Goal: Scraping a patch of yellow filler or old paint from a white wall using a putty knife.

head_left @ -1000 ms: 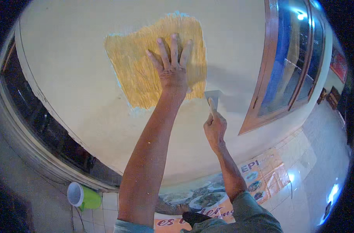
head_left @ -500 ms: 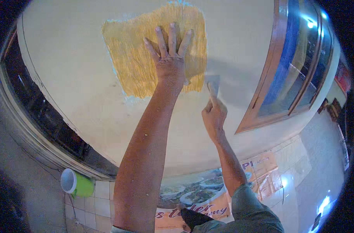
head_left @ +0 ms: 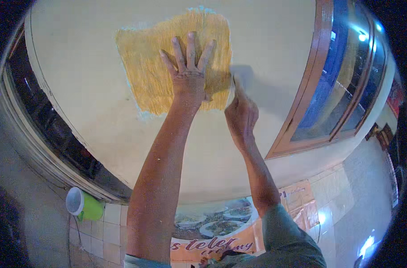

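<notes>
A rough yellow-brown patch (head_left: 145, 67) with a pale bluish, ragged edge stands out on the cream wall (head_left: 87, 89). My left hand (head_left: 187, 80) lies flat against it, fingers spread, with nothing in its grasp. To the right, my right hand (head_left: 242, 116) is closed round a putty knife, its index finger stretched up along the tool. The thin grey blade (head_left: 243, 73) is at the patch's right edge and blends into the shadow there. Its handle is hidden in my palm.
A brown wooden window frame (head_left: 301, 96) with dark panes borders the wall on the right. Below lie a printed orange banner (head_left: 297, 201) and pale floor tiles (head_left: 112, 228). A green and white bucket (head_left: 91, 204) is at lower left, near a dark opening (head_left: 56, 120).
My right hand has moved up and slightly left with the putty knife, bringing the blade higher along the patch's right edge. My left hand stays pressed on the patch; the view has shifted slightly.
</notes>
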{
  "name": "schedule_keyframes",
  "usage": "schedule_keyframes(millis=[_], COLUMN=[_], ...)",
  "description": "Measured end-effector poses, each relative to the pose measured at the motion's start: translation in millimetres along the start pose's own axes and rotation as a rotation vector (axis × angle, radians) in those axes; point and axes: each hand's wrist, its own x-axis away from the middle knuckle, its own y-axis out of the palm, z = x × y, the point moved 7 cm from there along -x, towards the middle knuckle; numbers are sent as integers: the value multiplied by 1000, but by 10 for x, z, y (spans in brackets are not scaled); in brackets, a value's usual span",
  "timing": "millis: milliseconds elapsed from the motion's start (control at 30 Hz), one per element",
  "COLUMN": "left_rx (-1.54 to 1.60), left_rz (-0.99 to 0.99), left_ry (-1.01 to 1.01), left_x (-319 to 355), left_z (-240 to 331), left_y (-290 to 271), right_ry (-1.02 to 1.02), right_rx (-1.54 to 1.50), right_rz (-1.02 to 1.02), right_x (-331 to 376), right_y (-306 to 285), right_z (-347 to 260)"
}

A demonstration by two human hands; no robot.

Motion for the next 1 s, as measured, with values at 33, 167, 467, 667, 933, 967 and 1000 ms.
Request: schedule_keyframes(millis=[33,167,467,667,933,967,1000], left_rx=[-4,-21,4,29,-20,-20,5], left_rz=[8,-12,25,30,57,59,101], left_ry=[-5,-25,-14,-36,-39,-40,-25], left_x=[27,29,0,7,3,4,8], left_z=[-44,-30,0,26,-13,-22,-22], left_y=[32,48,71,108,107,130,121], right_ry=[-12,8,8,30,23,22,51], right_rx=[7,3,26,100,55,55,44], right_rz=[15,-56,-130,-169,-176,-174,-219], right_x=[-79,172,-434,-2,-711,-689,-618], right_y=[8,3,-56,-21,-89,-112,-124], right_z=[-79,69,-42,168,-258,-273,-269])
